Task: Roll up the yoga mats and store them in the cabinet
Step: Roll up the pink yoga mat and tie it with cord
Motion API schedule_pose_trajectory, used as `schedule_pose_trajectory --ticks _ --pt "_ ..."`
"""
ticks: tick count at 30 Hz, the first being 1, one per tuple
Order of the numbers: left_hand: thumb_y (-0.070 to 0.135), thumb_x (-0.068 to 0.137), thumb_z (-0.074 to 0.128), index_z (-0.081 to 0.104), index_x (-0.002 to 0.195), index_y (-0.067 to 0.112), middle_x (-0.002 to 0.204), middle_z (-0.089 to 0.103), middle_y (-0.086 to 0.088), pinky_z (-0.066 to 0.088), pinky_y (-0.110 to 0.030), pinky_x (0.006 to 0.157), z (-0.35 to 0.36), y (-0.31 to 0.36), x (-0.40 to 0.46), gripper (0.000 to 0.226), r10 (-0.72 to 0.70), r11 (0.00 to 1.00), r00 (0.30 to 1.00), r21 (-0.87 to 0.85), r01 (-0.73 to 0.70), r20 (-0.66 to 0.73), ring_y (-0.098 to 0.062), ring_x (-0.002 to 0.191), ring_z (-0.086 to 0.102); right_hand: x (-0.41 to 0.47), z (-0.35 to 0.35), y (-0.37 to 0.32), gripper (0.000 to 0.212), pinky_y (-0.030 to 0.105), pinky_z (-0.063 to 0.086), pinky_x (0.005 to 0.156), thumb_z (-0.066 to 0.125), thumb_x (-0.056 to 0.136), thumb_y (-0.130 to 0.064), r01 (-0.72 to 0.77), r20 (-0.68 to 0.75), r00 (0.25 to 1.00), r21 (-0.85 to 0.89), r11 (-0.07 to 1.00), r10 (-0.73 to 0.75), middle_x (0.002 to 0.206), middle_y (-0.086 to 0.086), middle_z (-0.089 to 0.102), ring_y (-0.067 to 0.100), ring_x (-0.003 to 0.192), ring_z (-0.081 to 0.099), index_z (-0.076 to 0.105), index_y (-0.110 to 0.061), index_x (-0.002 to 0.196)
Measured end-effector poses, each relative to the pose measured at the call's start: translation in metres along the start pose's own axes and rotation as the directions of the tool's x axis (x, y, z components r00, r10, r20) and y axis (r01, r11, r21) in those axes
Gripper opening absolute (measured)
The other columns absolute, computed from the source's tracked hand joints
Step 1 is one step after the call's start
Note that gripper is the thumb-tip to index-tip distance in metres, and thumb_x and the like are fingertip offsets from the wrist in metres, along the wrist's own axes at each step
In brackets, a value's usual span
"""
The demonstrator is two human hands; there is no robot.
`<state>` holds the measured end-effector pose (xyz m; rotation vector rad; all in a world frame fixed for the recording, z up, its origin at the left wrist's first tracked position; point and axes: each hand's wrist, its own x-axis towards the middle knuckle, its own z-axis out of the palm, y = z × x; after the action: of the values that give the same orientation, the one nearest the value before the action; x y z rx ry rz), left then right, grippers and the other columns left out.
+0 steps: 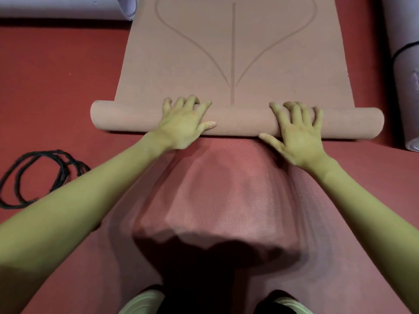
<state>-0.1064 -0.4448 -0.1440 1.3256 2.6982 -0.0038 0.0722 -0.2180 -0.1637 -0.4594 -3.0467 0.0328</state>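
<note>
**Both hands on partly rolled tan mat**

Tan-pink foam yoga mat with a leaf-shaped line print lies on the red textured floor, running from frame centre to the top edge. Its near end is rolled into a tube spanning the middle of the frame; the rest is still flat.

Left hand, left of centre: palm on top of the roll, fingers spread and draped over its far side, thumb along the near side. Right hand, right of centre: same pose, thumb pointing toward frame centre. Neither hand is clenched; both press the roll with loosely extended fingers, no pinch.

2 pale grey-lilac rolled mats: 1 in the upper left corner, 1 along the right edge with a dark band around it.

Black looped cord lies on the floor at the left edge, apart from the mat.

2 light-coloured shoe tips at the bottom edge.
</note>
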Motion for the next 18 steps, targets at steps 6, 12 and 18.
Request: schedule_pose_trajectory --ticks 6,12,18 --pt "0.068 0.087 0.033 0.025 0.150 0.026 0.139 0.041 -0.019 0.017 -0.066 0.107 0.006 -0.010 -0.012 0.076 0.026 0.992 0.995 0.127 -0.013 -0.099 -0.036 0.130 0.036 0.034 -0.019 0.012 0.098 0.056 0.016 0.110 0.014 0.068 -0.084 -0.051 0.195 0.980 0.066 0.996 0.038 0.137 0.012 0.046 0.032 0.130 0.038 0.032 -0.028 0.147" --pt "0.072 0.086 0.018 0.030 0.146 0.022 0.124 0.049 -0.019 0.033 -0.055 0.097 -0.001 -0.022 0.004 0.079 0.072 0.981 0.996 0.181 -0.063 -0.043 -0.039 0.109 0.048 0.042 -0.023 0.014 0.099 0.055 0.022 0.106 0.032 0.068 -0.089 0.009 0.221 0.975 0.026 1.000 -0.014 0.131 0.013 0.051 0.037 0.124 0.044 0.037 -0.026 0.144" --pt "0.067 0.089 0.021 0.034 0.143 0.019 0.119 0.052 -0.020 0.037 -0.051 0.091 -0.007 -0.014 -0.016 0.073 0.105 0.976 0.993 0.199 -0.092 -0.058 -0.039 0.101 0.051 0.020 -0.033 0.008 0.097 0.051 0.030 0.098 0.019 0.071 -0.085 0.044 0.204 0.978 0.021 0.999 -0.048 0.124 0.013 0.055 0.038 0.114 0.050 0.042 -0.022 0.140"
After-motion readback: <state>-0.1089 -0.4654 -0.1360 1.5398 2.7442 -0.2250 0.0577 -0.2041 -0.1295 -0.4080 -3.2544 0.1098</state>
